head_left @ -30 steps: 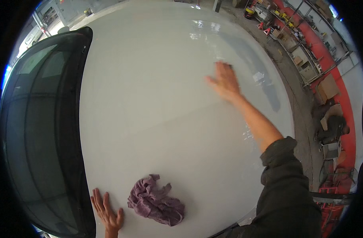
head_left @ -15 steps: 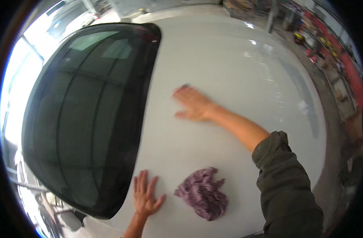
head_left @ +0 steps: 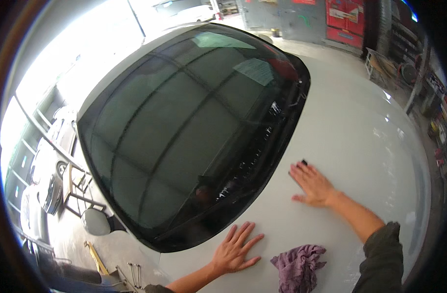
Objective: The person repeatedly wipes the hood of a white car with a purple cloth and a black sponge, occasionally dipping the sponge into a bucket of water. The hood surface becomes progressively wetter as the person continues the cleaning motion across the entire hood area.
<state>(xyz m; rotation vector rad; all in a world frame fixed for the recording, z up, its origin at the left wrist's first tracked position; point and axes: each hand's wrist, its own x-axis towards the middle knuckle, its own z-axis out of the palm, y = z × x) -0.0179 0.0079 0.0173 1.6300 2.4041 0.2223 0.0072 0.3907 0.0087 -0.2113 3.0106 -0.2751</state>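
Note:
My left hand (head_left: 237, 248) lies flat on the pale car hood (head_left: 350, 132), fingers spread, close to the lower edge of the dark windshield (head_left: 184, 132). Farther right and forward, my right hand (head_left: 315, 186) also rests palm down on the hood with its fingers stretched out. A small black thing (head_left: 304, 162) shows at its fingertips; what it is cannot be made out. Between my forearms a crumpled purple cloth (head_left: 299, 268) sits on the hood, touched by neither hand.
A side mirror (head_left: 96, 222) sticks out at the car's left. Beyond it stand a metal frame stand (head_left: 76, 190) and a yellow tool (head_left: 96, 258) on the floor. Shelves with clutter (head_left: 436, 117) line the right, and a red cabinet (head_left: 344, 22) stands at the back.
The view has swung left, showing more of the windshield and floor. My right hand now appears nearer the cloth, its small black thing still at the fingertips. My left hand remains flat beside the windshield.

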